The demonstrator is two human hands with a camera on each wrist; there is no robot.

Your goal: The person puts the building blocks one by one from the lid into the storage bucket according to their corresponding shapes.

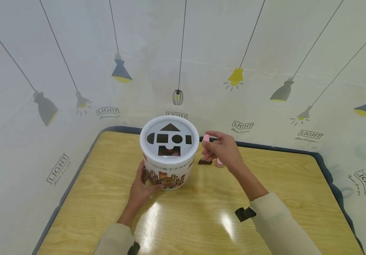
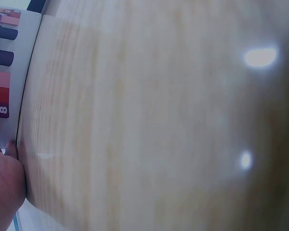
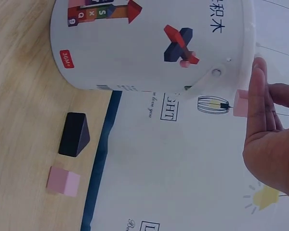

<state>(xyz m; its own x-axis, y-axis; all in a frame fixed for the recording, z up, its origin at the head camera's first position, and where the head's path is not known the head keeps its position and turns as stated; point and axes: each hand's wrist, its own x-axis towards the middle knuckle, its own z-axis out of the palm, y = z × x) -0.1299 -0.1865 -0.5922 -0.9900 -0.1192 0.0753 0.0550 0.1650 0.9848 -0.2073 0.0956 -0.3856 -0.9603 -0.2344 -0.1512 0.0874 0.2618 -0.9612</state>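
A white shape-sorter bucket (image 1: 167, 176) with printed toy-block pictures stands on the table, its lid (image 1: 143, 147) cut with holes of several shapes. My left hand (image 1: 140, 191) grips the bucket's lower left side, thumb at the front; its fingers are partly hidden behind the wall. Just right of the lid, my right hand (image 1: 227, 151) pinches a small pink block (image 1: 206, 137), raised off the table. The right wrist view shows this block's end beyond the fingers. Below that hand lie a dark triangular block (image 3: 73, 135) and a pink cube (image 3: 63, 181), side by side.
The wooden table (image 1: 100, 187) has a dark blue edging (image 1: 285, 148) along its back and sides. Behind it hangs a pale sheet (image 1: 208, 46) printed with lamps. Through the lid's lowest hole, something pink shows inside the bucket. Both wrists wear dark straps.
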